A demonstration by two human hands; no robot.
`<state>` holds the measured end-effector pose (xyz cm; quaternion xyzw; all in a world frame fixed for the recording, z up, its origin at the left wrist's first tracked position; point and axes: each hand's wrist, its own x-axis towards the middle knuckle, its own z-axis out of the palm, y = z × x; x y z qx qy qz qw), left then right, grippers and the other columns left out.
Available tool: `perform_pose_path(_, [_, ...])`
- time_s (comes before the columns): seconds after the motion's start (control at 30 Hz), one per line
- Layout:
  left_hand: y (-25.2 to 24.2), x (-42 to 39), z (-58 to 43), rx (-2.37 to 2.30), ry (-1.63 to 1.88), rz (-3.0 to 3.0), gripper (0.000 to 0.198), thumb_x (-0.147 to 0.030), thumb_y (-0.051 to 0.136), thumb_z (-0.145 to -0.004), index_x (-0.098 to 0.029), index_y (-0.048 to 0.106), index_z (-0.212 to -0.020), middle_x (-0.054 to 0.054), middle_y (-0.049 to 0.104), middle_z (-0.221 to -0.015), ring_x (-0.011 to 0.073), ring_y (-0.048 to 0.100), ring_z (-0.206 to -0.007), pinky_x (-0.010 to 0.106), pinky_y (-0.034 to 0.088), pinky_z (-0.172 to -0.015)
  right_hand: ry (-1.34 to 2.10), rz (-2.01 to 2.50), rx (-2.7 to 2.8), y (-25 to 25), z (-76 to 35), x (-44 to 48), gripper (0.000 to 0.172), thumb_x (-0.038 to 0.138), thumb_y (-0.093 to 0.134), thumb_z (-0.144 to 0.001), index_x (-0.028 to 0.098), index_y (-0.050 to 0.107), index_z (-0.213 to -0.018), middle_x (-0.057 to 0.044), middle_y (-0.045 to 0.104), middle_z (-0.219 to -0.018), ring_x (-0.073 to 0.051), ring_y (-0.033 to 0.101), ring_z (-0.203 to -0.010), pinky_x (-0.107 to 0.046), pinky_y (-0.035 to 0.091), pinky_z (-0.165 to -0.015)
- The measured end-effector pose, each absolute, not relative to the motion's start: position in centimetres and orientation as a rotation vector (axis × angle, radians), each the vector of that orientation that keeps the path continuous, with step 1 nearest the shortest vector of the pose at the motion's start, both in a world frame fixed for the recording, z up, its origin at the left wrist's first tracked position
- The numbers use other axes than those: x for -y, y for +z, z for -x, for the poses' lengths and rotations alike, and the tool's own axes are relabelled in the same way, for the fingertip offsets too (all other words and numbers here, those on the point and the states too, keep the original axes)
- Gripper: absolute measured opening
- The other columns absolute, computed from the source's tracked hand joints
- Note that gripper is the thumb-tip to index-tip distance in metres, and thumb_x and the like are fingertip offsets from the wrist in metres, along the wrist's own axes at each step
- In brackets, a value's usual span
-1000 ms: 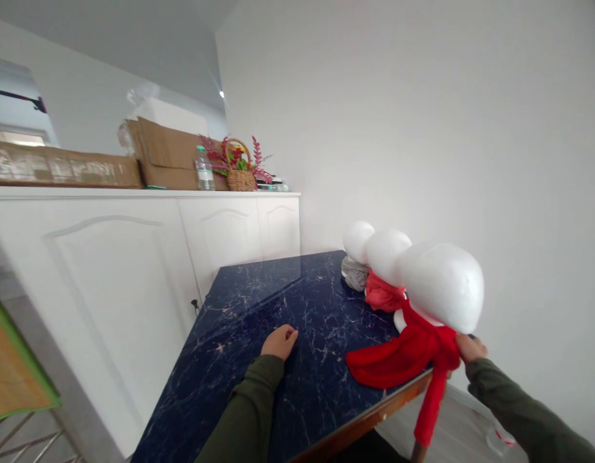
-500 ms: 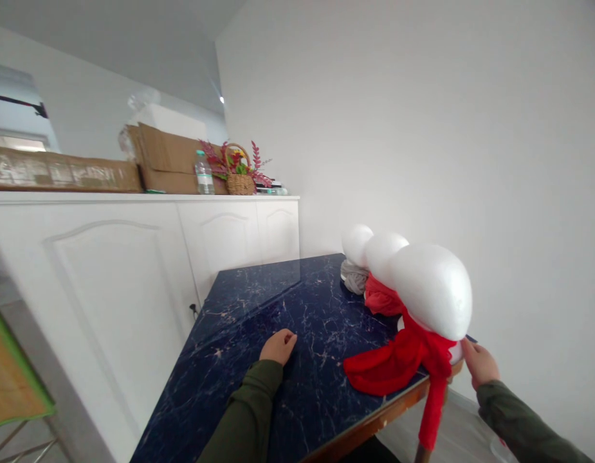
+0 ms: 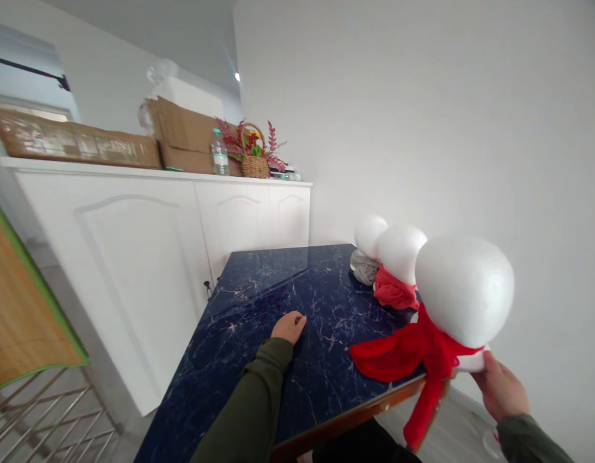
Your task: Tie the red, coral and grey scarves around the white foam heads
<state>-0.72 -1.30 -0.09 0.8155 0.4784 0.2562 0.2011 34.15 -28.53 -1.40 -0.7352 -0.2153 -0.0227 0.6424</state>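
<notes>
My right hand (image 3: 504,388) pinches the white base of the nearest foam mannequin head (image 3: 464,289) at the table's right edge. Around its neck is a knotted red scarf (image 3: 425,352); one end lies on the table, the other hangs over the edge. My left hand (image 3: 289,326) rests loosely closed on the dark blue marbled table (image 3: 258,289), with nothing seen in it. Behind the near head stand two more foam heads, one (image 3: 402,251) with a coral-red scarf (image 3: 394,288), the farthest (image 3: 370,235) with a grey scarf (image 3: 364,267).
Along the far left runs a white cabinet (image 3: 137,238). On it are cardboard boxes (image 3: 191,135), a water bottle (image 3: 220,154) and a wicker flower basket (image 3: 255,166). A metal rack (image 3: 60,411) with a green-edged mat (image 3: 27,308) stands at the left. A pale wall rises on the right.
The nearest head has moved right with my right hand, widening its gap from the middle head. The view has shifted somewhat. My left hand stays closed on the table.
</notes>
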Motion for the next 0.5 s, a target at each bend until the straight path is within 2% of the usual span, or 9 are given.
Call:
perform_pose_path(0.13, [-0.2,1.2,0.7,-1.329,0.770,-2.232,0.022,-0.033,0.044,-0.076,-0.018,0.058,-0.069,0.002,0.059,-0.068,0.0141,0.051,-0.065,0.024,0.035,-0.062,0.302,1.292,0.485,1.0,-30.2,26.2,0.017,0.035,0.051,-0.066,0.020,0.050,-0.074,-0.009,0.058,-0.083,-0.025,0.057,-0.078,-0.032,0.050,-0.064])
perform_pose_path(0.23, [0.0,1.4,0.7,-1.320,0.813,-2.175,0.023,-0.034,0.043,-0.077,-0.018,0.058,-0.070,0.002,0.059,-0.070,0.0138,0.052,-0.068,0.024,0.036,-0.065,0.435,1.099,0.638,3.9,-25.8,22.2,0.020,0.030,0.057,-0.060,0.020,0.051,-0.076,-0.008,0.059,-0.086,-0.026,0.055,-0.084,-0.033,0.049,-0.068])
perform_pose_path(0.37, [0.6,1.6,0.9,-1.345,0.930,-2.009,0.036,-0.034,0.026,-0.084,-0.016,0.056,-0.083,0.004,0.060,-0.079,0.0138,0.054,-0.074,0.024,0.039,-0.068,0.764,0.920,0.734,6.5,-20.3,14.9,0.018,0.031,0.054,-0.066,0.019,0.052,-0.079,-0.006,0.059,-0.086,-0.024,0.055,-0.085,-0.030,0.050,-0.066])
perform_pose_path(0.5, [1.1,1.1,1.4,-1.390,1.072,-1.795,0.044,-0.025,0.008,-0.087,-0.013,0.047,-0.105,0.009,0.058,-0.099,0.0122,0.056,-0.084,0.023,0.043,-0.071,0.969,0.921,0.554,5.9,-17.4,7.6,0.011,0.027,0.049,-0.076,0.016,0.052,-0.078,-0.005,0.060,-0.084,-0.017,0.057,-0.077,-0.023,0.049,-0.060])
